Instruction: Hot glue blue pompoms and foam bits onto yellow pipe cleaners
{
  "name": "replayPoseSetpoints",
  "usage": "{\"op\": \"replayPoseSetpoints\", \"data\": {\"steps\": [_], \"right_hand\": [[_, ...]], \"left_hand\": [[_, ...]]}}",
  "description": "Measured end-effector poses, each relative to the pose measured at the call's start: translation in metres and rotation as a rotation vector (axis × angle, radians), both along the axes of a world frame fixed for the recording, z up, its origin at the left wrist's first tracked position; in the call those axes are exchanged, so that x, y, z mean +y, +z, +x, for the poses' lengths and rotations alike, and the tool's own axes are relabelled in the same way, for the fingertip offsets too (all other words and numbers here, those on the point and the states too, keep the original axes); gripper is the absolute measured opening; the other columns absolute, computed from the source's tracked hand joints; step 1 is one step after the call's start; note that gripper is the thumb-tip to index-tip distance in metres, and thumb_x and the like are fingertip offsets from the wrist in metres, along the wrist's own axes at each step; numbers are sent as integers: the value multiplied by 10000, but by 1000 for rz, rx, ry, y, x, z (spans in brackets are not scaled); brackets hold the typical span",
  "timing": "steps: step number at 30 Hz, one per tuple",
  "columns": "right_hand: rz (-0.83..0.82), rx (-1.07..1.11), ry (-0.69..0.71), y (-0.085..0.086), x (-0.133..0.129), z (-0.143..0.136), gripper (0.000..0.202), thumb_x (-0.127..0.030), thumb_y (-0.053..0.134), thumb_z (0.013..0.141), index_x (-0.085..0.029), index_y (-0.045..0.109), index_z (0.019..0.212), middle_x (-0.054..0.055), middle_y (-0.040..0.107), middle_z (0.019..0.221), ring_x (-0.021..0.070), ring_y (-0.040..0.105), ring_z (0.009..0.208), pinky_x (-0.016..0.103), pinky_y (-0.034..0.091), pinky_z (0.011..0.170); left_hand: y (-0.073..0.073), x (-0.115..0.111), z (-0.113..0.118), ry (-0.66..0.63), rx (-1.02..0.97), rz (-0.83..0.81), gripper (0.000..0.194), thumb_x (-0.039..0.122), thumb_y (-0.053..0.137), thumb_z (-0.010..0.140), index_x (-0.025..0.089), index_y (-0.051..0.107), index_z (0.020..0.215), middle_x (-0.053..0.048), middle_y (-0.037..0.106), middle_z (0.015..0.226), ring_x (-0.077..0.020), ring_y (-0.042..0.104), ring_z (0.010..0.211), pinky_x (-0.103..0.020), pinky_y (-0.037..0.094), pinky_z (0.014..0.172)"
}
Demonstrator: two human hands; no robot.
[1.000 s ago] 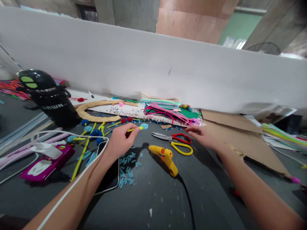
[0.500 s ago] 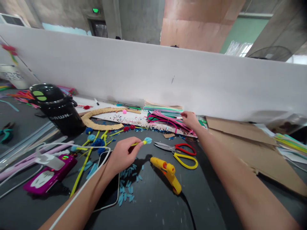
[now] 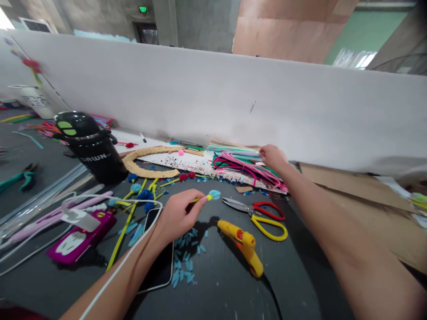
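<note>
My left hand (image 3: 183, 213) pinches a thin yellow pipe-cleaner stem with a light-blue tuft (image 3: 214, 194) at its end. Under and beside this hand lie a phone (image 3: 163, 271) and many small light-blue fuzzy pieces (image 3: 183, 266). My right hand (image 3: 274, 158) is stretched out to the back of the table, fingertips pressed together at the right end of a stack of pale coloured strips (image 3: 230, 146). Whether a strip is between those fingers I cannot make out. Just below it lies a bundle of pink pipe cleaners (image 3: 247, 168).
Scissors (image 3: 247, 209) with red and yellow handles and a yellow glue gun (image 3: 242, 244) lie between my arms. To the left are a black bottle (image 3: 95, 155), a purple power strip (image 3: 78, 240) and a C-shaped wrapped ring (image 3: 133, 166). Cardboard (image 3: 360, 200) lies right.
The view has turned slightly left, so things sit farther right. My right hand has risen a little from the pink bundle to the pale strips. My left hand still holds the blue-tipped stem.
</note>
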State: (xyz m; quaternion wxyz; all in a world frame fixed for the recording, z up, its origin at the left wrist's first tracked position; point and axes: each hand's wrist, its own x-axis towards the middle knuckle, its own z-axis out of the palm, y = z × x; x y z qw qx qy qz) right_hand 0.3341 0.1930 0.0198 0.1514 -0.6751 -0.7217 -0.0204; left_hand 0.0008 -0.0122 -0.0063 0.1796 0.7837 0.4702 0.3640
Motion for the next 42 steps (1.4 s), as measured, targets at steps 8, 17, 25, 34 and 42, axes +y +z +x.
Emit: {"op": "replayPoseSetpoints", "data": {"steps": [8, 17, 25, 34, 42], "right_hand": [[89, 599, 55, -2, -164, 25, 332, -423, 382, 978, -177, 605, 968, 76, 732, 867, 173, 687, 767, 300, 531, 718], [-5, 1122, 250, -18, -274, -41, 206, -368, 728, 805, -215, 604, 862, -15, 671, 730, 139, 629, 659, 256, 514, 626], [-129, 926, 318, -10, -294, -37, 63, -256, 650, 860, -197, 635, 844, 28, 708, 753, 151, 674, 670, 248, 528, 621], [-51, 721, 407, -7, -299, -33, 75, -154, 639, 821, -217, 670, 847, 4, 692, 764, 144, 646, 680, 237, 516, 647], [12, 659, 488, 1, -301, -39, 74, -194, 660, 821, -217, 696, 881, 27, 708, 837, 175, 653, 750, 277, 524, 701]], "left_hand": [[10, -11, 8, 15, -112, 63, 217, 347, 528, 940, 173, 647, 889, -11, 660, 806, -135, 576, 723, -236, 404, 648], [2, -21, 31, -71, -299, -56, 278, 416, 458, 967, 183, 568, 861, -8, 620, 730, -132, 583, 670, -234, 449, 633], [-10, -22, 60, -26, -133, -113, 282, 464, 371, 994, 240, 536, 949, -2, 738, 949, -172, 655, 761, -282, 456, 720], [-9, -35, 64, -102, -160, -178, 284, 485, 364, 994, 247, 516, 961, -7, 749, 972, -183, 689, 882, -273, 461, 749], [-6, -35, 62, -108, -152, -176, 308, 480, 369, 992, 224, 535, 953, -34, 757, 994, -178, 697, 863, -277, 473, 763]]}}
